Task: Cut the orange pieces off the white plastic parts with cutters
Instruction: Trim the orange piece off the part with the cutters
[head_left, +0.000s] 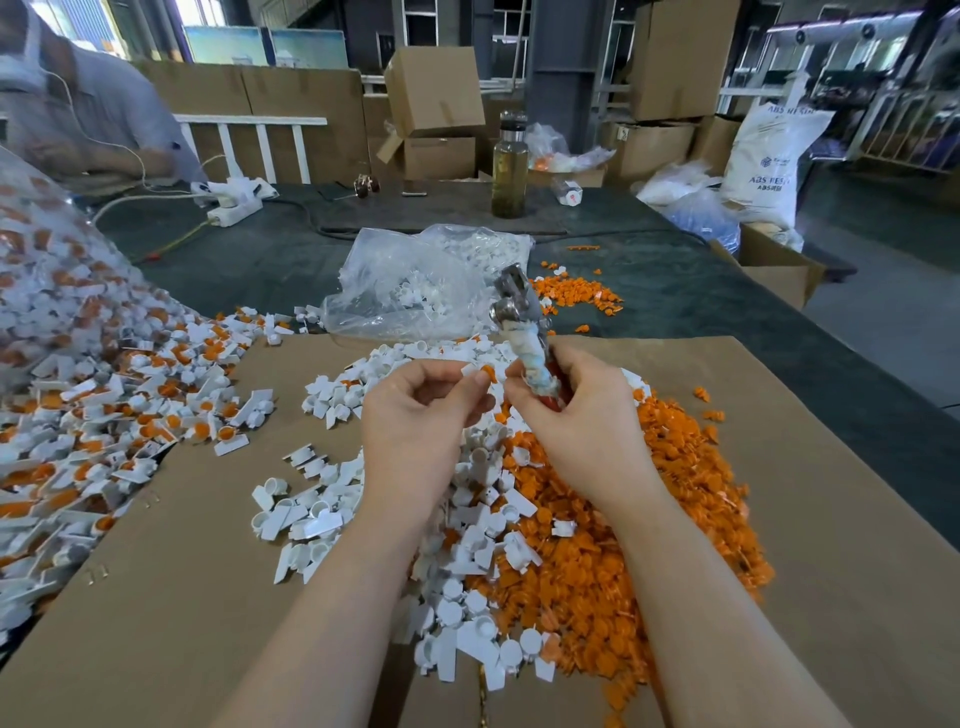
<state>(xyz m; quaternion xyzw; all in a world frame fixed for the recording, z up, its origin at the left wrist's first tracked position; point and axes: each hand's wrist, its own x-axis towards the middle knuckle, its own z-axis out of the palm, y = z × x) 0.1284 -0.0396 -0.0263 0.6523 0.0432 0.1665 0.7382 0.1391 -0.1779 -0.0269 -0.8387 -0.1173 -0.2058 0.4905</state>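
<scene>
A long tabletop (675, 291) under dark green cloth carries a flat brown cardboard sheet (208, 571). Behind it brown cardboard boxes (436, 93) are stacked against grey steel columns (561, 78). A white printed resin sack (769, 161) stands right, on grey concrete floor (893, 291). Daylight enters through rear windows (511, 36).

left hand (415, 415) pinching white part (475, 370), right hand (576, 415) gripping cutters (519, 317)

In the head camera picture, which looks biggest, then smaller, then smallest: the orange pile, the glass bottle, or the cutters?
1. Orange pile, by far the biggest.
2. Glass bottle and cutters look about alike; the bottle stands farther back, so I won't rank them.
</scene>
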